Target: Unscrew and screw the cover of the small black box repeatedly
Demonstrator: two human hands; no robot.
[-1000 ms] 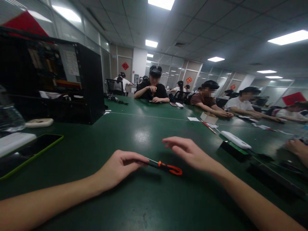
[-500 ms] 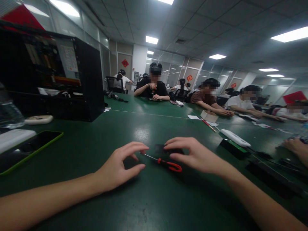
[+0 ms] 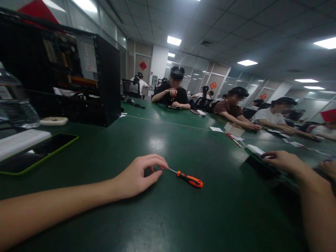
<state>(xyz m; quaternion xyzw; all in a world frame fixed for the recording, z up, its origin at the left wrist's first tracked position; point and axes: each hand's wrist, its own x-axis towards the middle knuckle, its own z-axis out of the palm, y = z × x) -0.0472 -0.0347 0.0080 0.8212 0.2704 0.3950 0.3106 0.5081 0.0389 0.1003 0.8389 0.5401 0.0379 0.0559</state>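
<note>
A small screwdriver [image 3: 189, 179] with an orange and black handle lies on the green table [image 3: 183, 217], its thin metal tip pointing left. My left hand [image 3: 138, 176] rests on the table beside it, fingers arched and apart, with the index fingertip at the screwdriver's tip and nothing in its grasp. My right hand [image 3: 281, 161] is stretched out far to the right, its fingers drawn together over the edge of a white flat device [image 3: 254, 149] that lies on a dark box [image 3: 258, 167]. What those fingers hold, if anything, is hidden.
At left lie a phone in a green case [image 3: 39, 154], a white box [image 3: 22, 141], a water bottle [image 3: 14, 105] and an open black computer case [image 3: 78, 77]. Several people sit along the far side. Another person's hand [image 3: 328, 166] is at the right edge. A cardboard box [image 3: 233, 129] sits beyond.
My right hand left the screwdriver area and swung right to the white device. The small dark thing it pinched half a second ago is gone from beside the screwdriver. My left hand let the tip go.
</note>
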